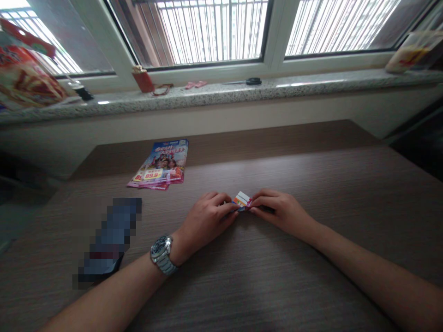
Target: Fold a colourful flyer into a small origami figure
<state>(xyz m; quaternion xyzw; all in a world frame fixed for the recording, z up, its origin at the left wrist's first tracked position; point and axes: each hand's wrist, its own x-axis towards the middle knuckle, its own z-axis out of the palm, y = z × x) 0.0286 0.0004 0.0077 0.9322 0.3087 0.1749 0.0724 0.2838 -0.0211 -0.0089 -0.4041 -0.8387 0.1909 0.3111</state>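
A small folded piece of printed paper, white, orange and blue, is between my two hands over the brown table. The fingers of my left hand pinch its left edge, and a metal watch is on that wrist. On the other side, my right hand grips the paper's right end with thumb and fingers. Behind and to the left lies a short stack of colourful flyers, slightly fanned out.
A blurred-out dark flat object lies left of my left forearm. Along the stone windowsill are a red box, small pink pieces, a black-handled tool and food bags at the left.
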